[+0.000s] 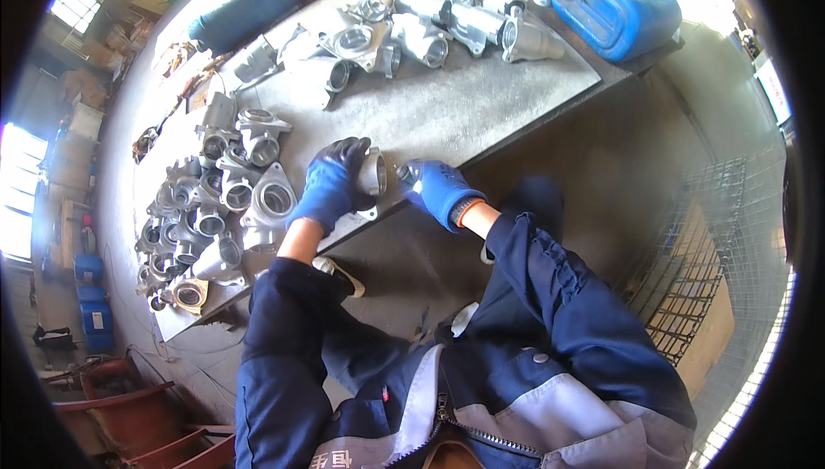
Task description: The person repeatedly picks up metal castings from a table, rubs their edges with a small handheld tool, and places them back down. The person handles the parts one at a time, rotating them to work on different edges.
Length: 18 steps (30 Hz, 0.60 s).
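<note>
1. Left hand (337, 179): gloved, its fingers wrapped round a silvery metal casting (372, 173) from the left side. The grip appears meant to steady the part, leaving its round mouth uncovered toward the right.
2. Location of held casting: at the near long edge of the table (507, 100), roughly midway between the near-left and right corners. Whether the table bears its weight cannot be established. The position presumably suits short reach for both arms.
3. Right hand (436, 190): gloved, near the casting's open mouth but apart from it, at the same near edge. Fingers are curled inward; whether they grasp anything small, I cannot tell.
4. Left-hand castings (275, 200): crowded toward the near-left corner, many with round openings upward. Close packing probably saves room and keeps the middle of the near edge usable.
5. Far castings (421, 44): loosely grouped along the far side, reaching toward the right corner. A bare strip separates them from the hands, likely serving as working space.
6. Blue jerrycan (614, 9): beyond the table's right edge, on a darker surface, seemingly placed clear of the metal parts.
</note>
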Motion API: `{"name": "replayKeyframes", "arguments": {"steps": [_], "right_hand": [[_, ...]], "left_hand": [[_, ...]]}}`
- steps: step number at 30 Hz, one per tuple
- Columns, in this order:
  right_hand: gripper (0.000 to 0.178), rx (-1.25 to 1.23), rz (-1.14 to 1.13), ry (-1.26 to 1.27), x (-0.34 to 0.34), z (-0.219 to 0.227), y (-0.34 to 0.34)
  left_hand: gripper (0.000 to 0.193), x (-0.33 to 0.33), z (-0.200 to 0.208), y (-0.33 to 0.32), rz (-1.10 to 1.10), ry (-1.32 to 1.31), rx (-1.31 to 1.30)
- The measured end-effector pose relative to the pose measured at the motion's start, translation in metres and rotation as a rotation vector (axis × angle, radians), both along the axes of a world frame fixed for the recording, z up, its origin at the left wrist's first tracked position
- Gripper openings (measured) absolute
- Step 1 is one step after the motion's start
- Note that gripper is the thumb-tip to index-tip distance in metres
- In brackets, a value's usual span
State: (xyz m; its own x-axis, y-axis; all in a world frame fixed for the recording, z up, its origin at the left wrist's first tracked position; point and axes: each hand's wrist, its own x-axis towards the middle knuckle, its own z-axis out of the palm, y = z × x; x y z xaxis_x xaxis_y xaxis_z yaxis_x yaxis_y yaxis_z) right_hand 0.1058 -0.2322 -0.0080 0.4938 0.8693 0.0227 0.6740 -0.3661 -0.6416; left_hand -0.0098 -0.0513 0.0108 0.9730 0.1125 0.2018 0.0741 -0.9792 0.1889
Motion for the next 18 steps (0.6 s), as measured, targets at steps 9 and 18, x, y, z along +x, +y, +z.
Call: {"name": "replayKeyframes", "arguments": {"steps": [9,18], "right_hand": [[0.021,-0.252,0.048,-0.602,0.018,0.014,0.038],[0.028,-0.285,0.056,-0.284,0.01,0.02,0.036]], "left_hand": [[0.083,-0.004,0.012,-0.009,0.165,0.293,-0.039],[0.088,-0.006,0.005,-0.005,0.184,0.245,0.02]]}}
